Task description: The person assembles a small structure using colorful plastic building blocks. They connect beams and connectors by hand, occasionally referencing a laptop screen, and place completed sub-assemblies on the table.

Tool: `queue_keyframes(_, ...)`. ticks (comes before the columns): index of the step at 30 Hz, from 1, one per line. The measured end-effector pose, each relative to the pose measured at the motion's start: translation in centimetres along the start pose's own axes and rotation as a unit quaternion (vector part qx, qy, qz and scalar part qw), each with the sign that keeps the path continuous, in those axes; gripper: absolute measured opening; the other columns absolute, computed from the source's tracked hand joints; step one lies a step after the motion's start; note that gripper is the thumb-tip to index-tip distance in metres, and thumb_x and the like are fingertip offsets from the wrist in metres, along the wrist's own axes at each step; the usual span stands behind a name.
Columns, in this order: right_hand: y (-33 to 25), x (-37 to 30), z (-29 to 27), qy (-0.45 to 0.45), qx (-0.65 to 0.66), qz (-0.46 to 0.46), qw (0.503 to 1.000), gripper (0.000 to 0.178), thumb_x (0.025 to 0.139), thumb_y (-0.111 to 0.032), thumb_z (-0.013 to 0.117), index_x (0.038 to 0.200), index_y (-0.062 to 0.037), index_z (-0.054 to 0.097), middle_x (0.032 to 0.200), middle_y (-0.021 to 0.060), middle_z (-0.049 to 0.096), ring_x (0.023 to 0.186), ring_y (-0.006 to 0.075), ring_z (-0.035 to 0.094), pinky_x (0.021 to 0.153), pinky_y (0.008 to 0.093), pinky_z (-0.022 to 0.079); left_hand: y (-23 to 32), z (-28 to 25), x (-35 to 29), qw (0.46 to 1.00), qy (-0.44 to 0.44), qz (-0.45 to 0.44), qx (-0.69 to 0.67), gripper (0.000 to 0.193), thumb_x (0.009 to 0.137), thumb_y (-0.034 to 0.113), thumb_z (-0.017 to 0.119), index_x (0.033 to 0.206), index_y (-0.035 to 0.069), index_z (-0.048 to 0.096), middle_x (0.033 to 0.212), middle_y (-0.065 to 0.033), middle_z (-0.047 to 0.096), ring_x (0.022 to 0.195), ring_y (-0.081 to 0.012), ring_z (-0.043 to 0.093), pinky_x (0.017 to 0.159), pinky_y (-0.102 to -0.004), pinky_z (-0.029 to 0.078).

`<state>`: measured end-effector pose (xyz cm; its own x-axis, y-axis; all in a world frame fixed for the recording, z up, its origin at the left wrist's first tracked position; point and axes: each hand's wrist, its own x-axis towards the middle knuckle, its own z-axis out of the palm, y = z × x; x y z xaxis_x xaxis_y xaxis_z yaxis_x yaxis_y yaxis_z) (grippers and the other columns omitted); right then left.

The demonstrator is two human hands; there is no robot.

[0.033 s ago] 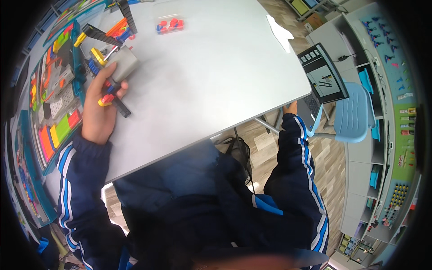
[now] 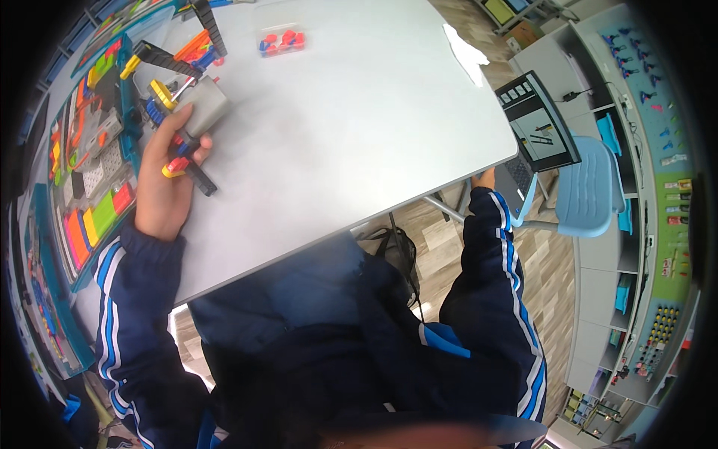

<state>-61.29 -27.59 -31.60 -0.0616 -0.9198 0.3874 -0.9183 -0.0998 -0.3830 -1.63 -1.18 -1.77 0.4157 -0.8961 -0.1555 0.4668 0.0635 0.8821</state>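
Grey block [image 2: 207, 105] — boxy, smooth-faced, rounded corners, left grip [image 2: 167, 173] clasped round it, right grip [image 2: 485, 178] unclear

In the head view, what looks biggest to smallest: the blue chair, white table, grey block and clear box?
1. White table
2. Blue chair
3. Grey block and clear box: too alike to rank
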Motion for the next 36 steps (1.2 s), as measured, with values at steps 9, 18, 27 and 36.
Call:
queue_keyframes(9, 1.5, 4.0, 0.8, -0.066, 0.009, 0.123, 0.990, 0.058, 0.073, -0.020, 0.077, 0.120, -0.0024, 0.048, 0.116, 0.0222, 0.061, 0.110, 0.0382, 0.059, 0.095, 0.0446, 0.046, -0.1, -0.4, 0.2, 1.000, 0.003, -0.011, -0.004, 0.025, 0.093, 0.017, 0.057, 0.109, -0.003, 0.058, 0.097, -0.0090, 0.062, 0.073, -0.0162, 0.057, 0.060, -0.0252, 0.040)
queue_keyframes(18, 2.7, 5.6, 0.3, -0.061, -0.001, 0.074, 0.995, 0.055, 0.073, -0.019, 0.077, 0.118, -0.0027, 0.048, 0.116, 0.0224, 0.060, 0.111, 0.0385, 0.057, 0.095, 0.0448, 0.044, 0.0, -0.1, 0.0, 1.000, 0.007, -0.012, -0.004, 0.026, 0.094, 0.016, 0.056, 0.110, -0.004, 0.058, 0.098, -0.0096, 0.062, 0.074, -0.0162, 0.058, 0.061, -0.0254, 0.041)
queue_keyframes(27, 3.7, 6.2, 0.1, -0.032, 0.007, -0.037, 0.999, 0.052, 0.074, -0.019, 0.077, 0.115, -0.0027, 0.049, 0.115, 0.0225, 0.060, 0.111, 0.0387, 0.057, 0.095, 0.0451, 0.044, -0.2, -0.4, 0.1, 1.000, -0.016, -0.011, 0.001, 0.028, 0.094, 0.018, 0.056, 0.111, -0.004, 0.058, 0.098, -0.0091, 0.062, 0.076, -0.0153, 0.058, 0.062, -0.0249, 0.041)
queue_keyframes(36, 0.0, 1.2, -2.4, -0.029, -0.025, 0.001, 0.999, 0.041, 0.074, -0.020, 0.079, 0.097, -0.0031, 0.050, 0.098, 0.0188, 0.060, 0.097, 0.0384, 0.057, 0.087, 0.0450, 0.043, -0.2, -0.3, 0.1, 1.000, 0.009, -0.004, 0.023, 0.028, 0.094, 0.018, 0.057, 0.112, -0.003, 0.059, 0.099, -0.0092, 0.063, 0.075, -0.0157, 0.059, 0.063, -0.0248, 0.042)
